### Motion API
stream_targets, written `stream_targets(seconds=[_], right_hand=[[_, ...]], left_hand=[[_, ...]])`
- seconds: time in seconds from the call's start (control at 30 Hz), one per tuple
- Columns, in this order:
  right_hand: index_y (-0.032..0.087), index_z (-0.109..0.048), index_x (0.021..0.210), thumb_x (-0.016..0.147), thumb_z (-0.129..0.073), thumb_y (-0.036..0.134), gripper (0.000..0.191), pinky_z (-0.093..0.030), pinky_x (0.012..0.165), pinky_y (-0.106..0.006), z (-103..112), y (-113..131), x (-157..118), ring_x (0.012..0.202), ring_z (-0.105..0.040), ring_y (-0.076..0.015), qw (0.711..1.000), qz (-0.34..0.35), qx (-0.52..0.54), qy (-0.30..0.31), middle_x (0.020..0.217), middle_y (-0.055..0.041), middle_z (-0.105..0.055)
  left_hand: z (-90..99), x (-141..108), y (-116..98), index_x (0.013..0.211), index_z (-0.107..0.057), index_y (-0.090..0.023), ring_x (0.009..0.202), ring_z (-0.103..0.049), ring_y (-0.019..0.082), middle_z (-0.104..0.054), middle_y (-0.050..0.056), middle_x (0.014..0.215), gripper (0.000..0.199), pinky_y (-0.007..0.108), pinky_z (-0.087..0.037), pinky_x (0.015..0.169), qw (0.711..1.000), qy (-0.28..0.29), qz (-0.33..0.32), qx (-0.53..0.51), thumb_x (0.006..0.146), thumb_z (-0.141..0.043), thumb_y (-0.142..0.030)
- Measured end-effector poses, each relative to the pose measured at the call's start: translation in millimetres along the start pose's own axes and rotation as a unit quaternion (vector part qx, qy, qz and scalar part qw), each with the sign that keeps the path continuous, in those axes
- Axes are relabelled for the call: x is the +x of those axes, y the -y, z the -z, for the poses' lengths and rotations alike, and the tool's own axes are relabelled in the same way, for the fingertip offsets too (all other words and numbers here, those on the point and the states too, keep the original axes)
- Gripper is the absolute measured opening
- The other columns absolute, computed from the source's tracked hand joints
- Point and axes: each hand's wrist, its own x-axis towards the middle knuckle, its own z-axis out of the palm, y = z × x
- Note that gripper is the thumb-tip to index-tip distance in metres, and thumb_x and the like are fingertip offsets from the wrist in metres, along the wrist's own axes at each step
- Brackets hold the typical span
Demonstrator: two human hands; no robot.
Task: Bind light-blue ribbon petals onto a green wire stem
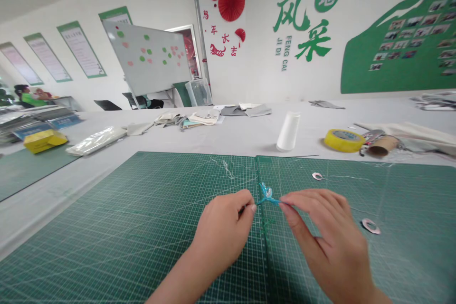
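Observation:
Between my hands, over the green cutting mat (142,209), is a small blue ornament (267,194) of looped cord or wire with a clear, bead-like part on top. My left hand (228,221) pinches its left end between thumb and forefinger. The right end is pinched by my right hand (324,230) in the same way. The ends themselves are hidden by the fingertips. To the right on the mat lie two small pale rings, one ring (317,176) trailing a white thread and another ring (371,226) nearer me.
Past the mat stand a white thread cone (288,132), a yellow tape roll (344,140) and a cardboard tube (383,145). Loose white thread (226,169) lies on the mat. Folded cloth (245,110), a plastic-wrapped packet (98,141) and a yellow box (45,140) sit farther off.

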Motion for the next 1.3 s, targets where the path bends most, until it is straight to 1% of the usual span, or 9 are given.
stream_targets(seconds=[0.3, 0.6, 0.73, 0.87, 0.97, 1.07, 1.13, 1.2, 1.3], right_hand=[[0.02, -0.061, 0.093, 0.093, -0.053, 0.016, 0.009, -0.038, 0.079, -0.04, 0, -10, -2, 0.076, -0.059, -0.0203, 0.999, -0.031, -0.008, 0.01, 0.08, -0.0033, -0.069], [0.025, -0.062, 0.09, 0.093, -0.055, 0.029, 0.009, -0.042, 0.073, -0.035, -3, -23, -5, 0.08, -0.061, -0.0214, 0.981, -0.188, 0.04, 0.032, 0.084, 0.0003, -0.068], [0.025, -0.062, 0.089, 0.092, -0.056, 0.029, 0.008, -0.046, 0.071, -0.033, -1, -20, -4, 0.078, -0.061, -0.0201, 0.971, -0.215, 0.093, 0.041, 0.082, 0.0006, -0.067], [0.027, -0.058, 0.108, 0.089, -0.062, 0.033, 0.021, -0.047, 0.087, -0.04, -7, -17, -10, 0.099, -0.059, -0.0229, 0.951, -0.254, 0.17, 0.055, 0.104, -0.003, -0.065], [0.027, -0.045, 0.126, 0.085, -0.067, 0.037, 0.048, -0.037, 0.103, -0.05, -20, -14, -18, 0.123, -0.048, -0.0265, 0.908, -0.314, 0.268, 0.067, 0.131, -0.0092, -0.054], [0.025, -0.044, 0.126, 0.081, -0.07, 0.042, 0.055, -0.038, 0.103, -0.05, -33, -8, -24, 0.125, -0.048, -0.0274, 0.835, -0.363, 0.399, 0.108, 0.134, -0.0131, -0.052], [0.023, -0.053, 0.118, 0.079, -0.071, 0.044, 0.048, -0.045, 0.096, -0.045, -38, -2, -24, 0.111, -0.058, -0.0254, 0.781, -0.381, 0.474, 0.139, 0.117, -0.0103, -0.063], [0.023, -0.06, 0.106, 0.077, -0.073, 0.045, 0.039, -0.052, 0.073, -0.033, -37, 4, -22, 0.079, -0.064, -0.018, 0.733, -0.413, 0.518, 0.153, 0.086, -0.002, -0.066], [0.022, -0.062, 0.093, 0.077, -0.075, 0.046, 0.032, -0.026, 0.04, -0.018, -31, 11, -19, 0.043, -0.029, -0.0058, 0.672, -0.492, 0.536, 0.139, 0.056, 0.0098, -0.04]], left_hand=[[0.4, 0, -1, 0.067, -0.046, -0.021, 0.057, -0.043, 0.013, -0.047, -0.005, 0.058, 0.022, 0.027, -0.025, 0.055, 1.0, 0.016, -0.006, 0.008, 0.089, -0.047, -0.024], [6.0, 2, -2, 0.066, -0.049, -0.019, 0.06, -0.04, 0.012, -0.042, -0.005, 0.06, 0.02, 0.025, -0.029, 0.057, 0.983, 0.076, 0.008, -0.167, 0.085, -0.049, -0.022], [5.2, 5, 0, 0.064, -0.05, -0.018, 0.061, -0.039, 0.012, -0.042, -0.005, 0.06, 0.02, 0.025, -0.029, 0.059, 0.975, 0.08, 0.02, -0.207, 0.084, -0.051, -0.022], [6.3, 7, 0, 0.065, -0.051, -0.018, 0.054, -0.031, 0.01, -0.037, -0.007, 0.056, 0.018, 0.024, -0.025, 0.054, 0.953, 0.093, 0.055, -0.283, 0.083, -0.054, -0.022], [8.5, 6, -3, 0.068, -0.052, -0.018, 0.049, -0.026, 0.009, -0.035, -0.008, 0.052, 0.017, 0.023, -0.022, 0.05, 0.926, 0.114, 0.091, -0.348, 0.084, -0.054, -0.024], [10.0, 4, -7, 0.068, -0.051, -0.018, 0.047, -0.024, 0.008, -0.036, -0.009, 0.05, 0.019, 0.022, -0.019, 0.047, 0.905, 0.129, 0.115, -0.389, 0.084, -0.056, -0.026], [10.3, 4, -9, 0.067, -0.05, -0.018, 0.046, -0.023, 0.007, -0.036, -0.009, 0.05, 0.021, 0.022, -0.018, 0.047, 0.896, 0.135, 0.124, -0.404, 0.084, -0.057, -0.028], [10.1, 4, -9, 0.068, -0.05, -0.017, 0.046, -0.023, 0.007, -0.036, -0.009, 0.05, 0.021, 0.022, -0.017, 0.046, 0.893, 0.134, 0.13, -0.409, 0.083, -0.058, -0.03], [9.3, 5, -7, 0.069, -0.052, -0.017, 0.045, -0.023, 0.007, -0.038, -0.009, 0.05, 0.021, 0.022, -0.017, 0.045, 0.891, 0.131, 0.129, -0.414, 0.083, -0.059, -0.031]])
